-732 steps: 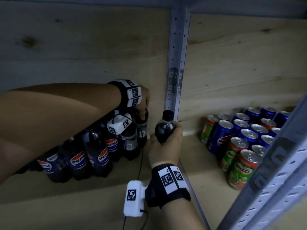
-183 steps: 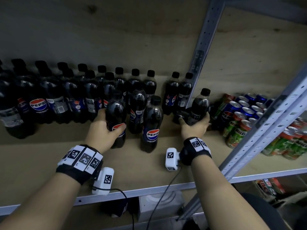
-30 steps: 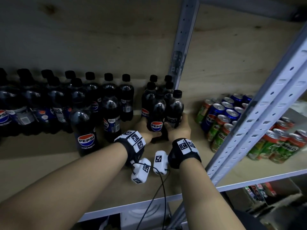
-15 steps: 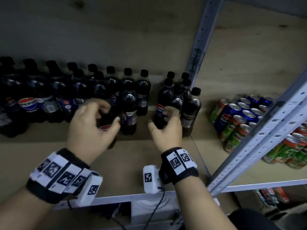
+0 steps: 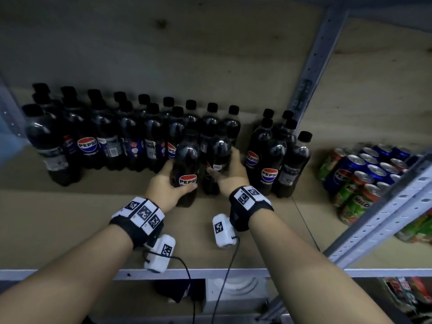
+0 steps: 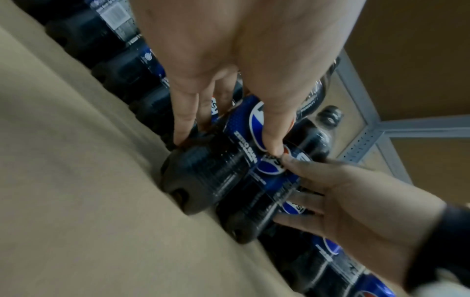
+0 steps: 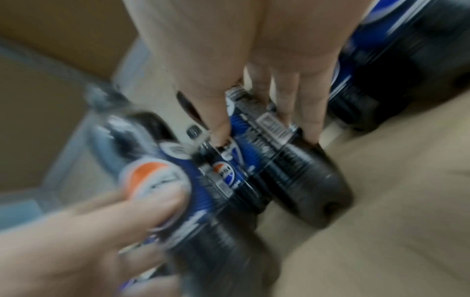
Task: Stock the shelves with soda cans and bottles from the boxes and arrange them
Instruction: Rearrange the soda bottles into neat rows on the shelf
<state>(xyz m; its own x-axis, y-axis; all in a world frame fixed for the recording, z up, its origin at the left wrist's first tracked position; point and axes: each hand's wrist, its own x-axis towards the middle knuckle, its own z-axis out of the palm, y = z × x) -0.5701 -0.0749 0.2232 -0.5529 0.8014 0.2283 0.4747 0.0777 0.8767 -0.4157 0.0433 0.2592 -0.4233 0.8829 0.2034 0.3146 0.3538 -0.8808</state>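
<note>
Two dark Pepsi bottles stand side by side on the wooden shelf (image 5: 70, 218), in front of the long rows of Pepsi bottles (image 5: 105, 139). My left hand (image 5: 170, 181) grips the left bottle (image 5: 187, 167) low around its label. My right hand (image 5: 225, 164) grips the right bottle (image 5: 218, 153) at label height. In the left wrist view my left hand (image 6: 226, 143) wraps its bottle (image 6: 216, 166), thumb on the logo. The blurred right wrist view shows my right hand (image 7: 265, 138) round its bottle (image 7: 300, 170).
A tight cluster of Pepsi bottles (image 5: 275, 160) stands just right of my hands, by the grey metal upright (image 5: 313, 66). Pepsi and Milo cans (image 5: 364, 176) fill the bay beyond. A slanted metal post (image 5: 385, 211) crosses the right; bare shelf lies near the front rail (image 5: 210, 273).
One second ago both hands were on the right cluster of bottles. Half a second ago they hovered spread apart. Now each hand grips one of the two front bottles.
</note>
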